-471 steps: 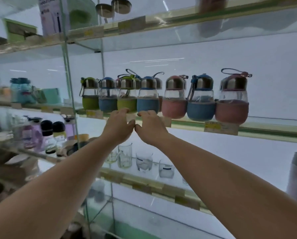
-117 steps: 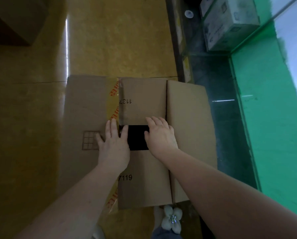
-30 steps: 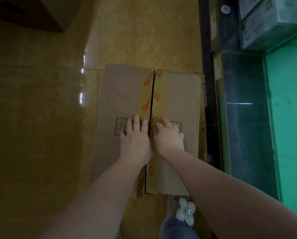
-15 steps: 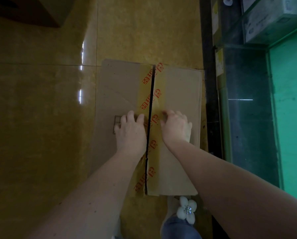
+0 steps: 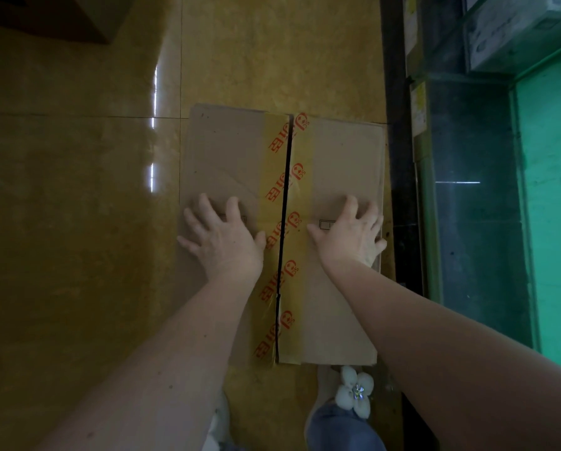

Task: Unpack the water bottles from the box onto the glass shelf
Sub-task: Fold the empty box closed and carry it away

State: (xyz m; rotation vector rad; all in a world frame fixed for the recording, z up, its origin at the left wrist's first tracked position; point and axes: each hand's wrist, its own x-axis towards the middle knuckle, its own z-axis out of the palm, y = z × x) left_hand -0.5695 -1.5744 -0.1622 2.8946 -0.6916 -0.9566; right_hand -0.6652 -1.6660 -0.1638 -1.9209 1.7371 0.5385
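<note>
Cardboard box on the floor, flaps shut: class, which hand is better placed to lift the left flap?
Left, probably. The left hand lies flat on the left flap, thumb beside the slit tape seam of the cardboard box. The right hand rests across the seam on the other flap.

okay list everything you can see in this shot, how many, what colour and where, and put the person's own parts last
box: one, brown cardboard, on the floor at centre, its two top flaps closed with a dark slit between them
tape: yellow with red print, along both flap edges beside the slit
floor: yellow-brown glossy tiles, left and top
second box: one, brown, top left corner, partly out of view
grey carton: one, top right, behind glass
green panel: one, right edge
shoe flower: one, white, below the box
left hand: flat on the left flap, fingers spread
right hand: flat on the right flap, fingers spread
</note>
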